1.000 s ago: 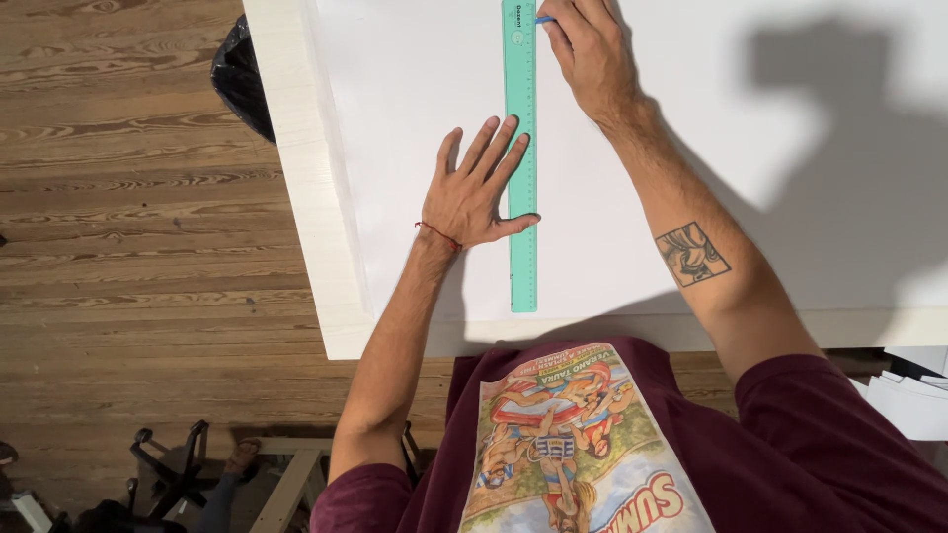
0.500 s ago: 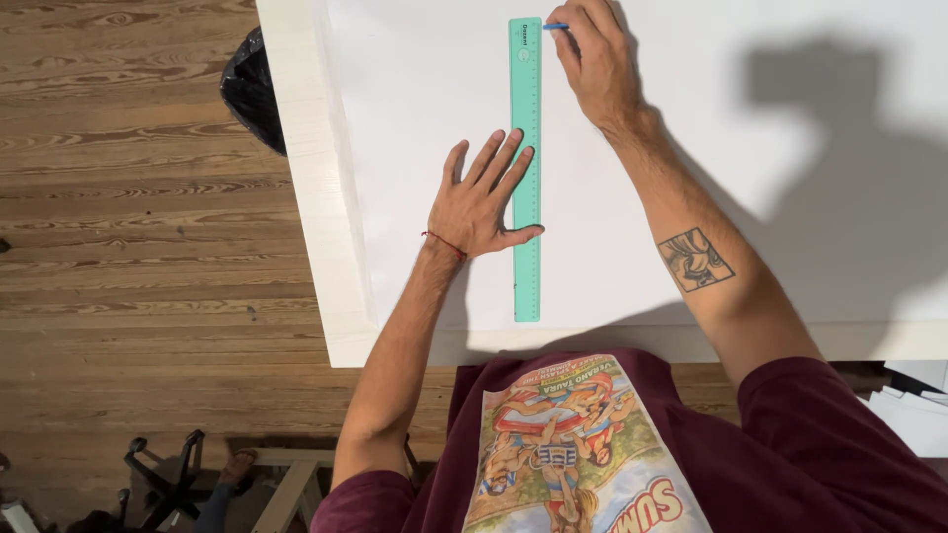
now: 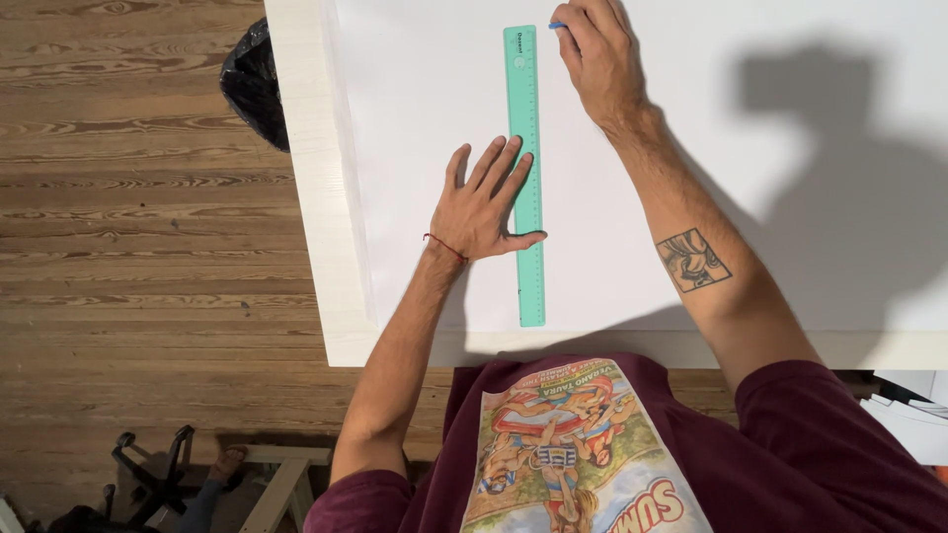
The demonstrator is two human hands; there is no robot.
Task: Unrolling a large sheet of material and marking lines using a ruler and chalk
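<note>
I am pressing my flat, open left hand [image 3: 484, 202] on the long turquoise plastic ruler [image 3: 527, 178] running straight away from me across the white paper sheet [image 3: 790, 148], while my right hand [image 3: 597, 59], pinching a blue pen [image 3: 557, 25], is working at its far end.

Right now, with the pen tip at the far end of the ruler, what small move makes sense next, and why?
Probably draw the pen toward the body along the ruler's right edge. The right hand holds the tip by the far end, the left hand presses the ruler flat on the white sheet, and no line shows beside that edge yet.
</note>
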